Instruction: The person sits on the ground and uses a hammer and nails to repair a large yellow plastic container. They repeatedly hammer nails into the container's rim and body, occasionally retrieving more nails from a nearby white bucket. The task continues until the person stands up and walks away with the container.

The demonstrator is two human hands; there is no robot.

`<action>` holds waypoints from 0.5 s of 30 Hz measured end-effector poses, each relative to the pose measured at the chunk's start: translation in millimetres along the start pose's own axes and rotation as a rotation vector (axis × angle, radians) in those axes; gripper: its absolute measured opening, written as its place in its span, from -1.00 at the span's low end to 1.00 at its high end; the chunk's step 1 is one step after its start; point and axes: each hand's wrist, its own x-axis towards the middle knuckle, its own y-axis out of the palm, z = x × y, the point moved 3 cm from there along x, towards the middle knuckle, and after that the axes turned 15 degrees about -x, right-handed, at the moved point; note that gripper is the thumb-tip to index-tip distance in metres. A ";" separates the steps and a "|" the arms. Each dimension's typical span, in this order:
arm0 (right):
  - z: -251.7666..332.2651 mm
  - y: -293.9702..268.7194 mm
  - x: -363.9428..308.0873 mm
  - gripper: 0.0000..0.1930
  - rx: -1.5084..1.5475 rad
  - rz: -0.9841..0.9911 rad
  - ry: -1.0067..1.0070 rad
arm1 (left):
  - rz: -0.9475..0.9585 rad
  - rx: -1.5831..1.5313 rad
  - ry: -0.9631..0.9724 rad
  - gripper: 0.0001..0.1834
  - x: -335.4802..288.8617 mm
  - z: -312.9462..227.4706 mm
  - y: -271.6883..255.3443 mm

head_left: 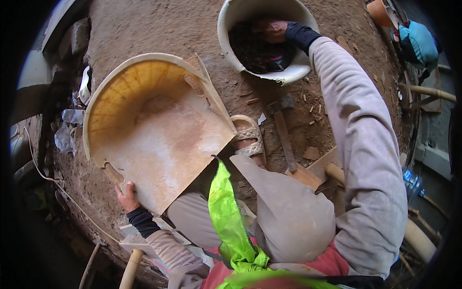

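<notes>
A large rounded scoop (159, 139) lies tilted across my lap, with a yellow inner wall, a pale rim, a flat dusty floor and handle slots at its sides. My left hand (127, 197) grips its near left edge, with the thumb on top and the fingers mostly behind. Beyond it to the right is a white bucket (295, 74) holding dark, loose material (250, 50). My right hand (270, 31) reaches down into the bucket among this dark stuff. Its fingers are hidden there, and a dark rounded thing (279, 61) sits near the bucket's near wall.
A hammer-like tool with a wooden handle (285, 139) lies right of my sandalled foot (249, 137). Wooden pieces (304, 176) and a blue plastic bottle (413, 183) are farther right. Rubble (79, 36) lines the left side. A person in turquoise (418, 43) is at the far right.
</notes>
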 end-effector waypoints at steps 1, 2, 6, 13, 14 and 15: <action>3.4 -3.9 -0.4 -0.76 -0.047 -0.017 -0.033 | -0.005 0.005 0.003 -0.15 -1.3 -0.6 0.1; 3.6 -11.7 -2.2 -0.77 -0.106 -0.040 -0.076 | -0.001 0.021 0.005 -0.14 -1.0 -1.7 0.4; 21.1 -63.2 -4.8 -0.79 -0.316 -0.146 -0.325 | -0.007 0.075 -0.001 -0.14 -5.3 -9.1 -2.2; 48.1 -145.2 -27.1 -0.78 0.514 0.226 0.488 | -0.035 0.100 -0.013 -0.15 -3.1 -0.8 -4.8; 56.7 -149.5 -30.4 -0.77 0.530 0.219 0.567 | -0.034 0.093 -0.017 -0.15 -2.1 1.9 -7.0; 57.6 -148.1 -30.7 -0.77 0.562 0.226 0.566 | -0.034 0.086 -0.022 -0.15 -1.3 5.6 -9.5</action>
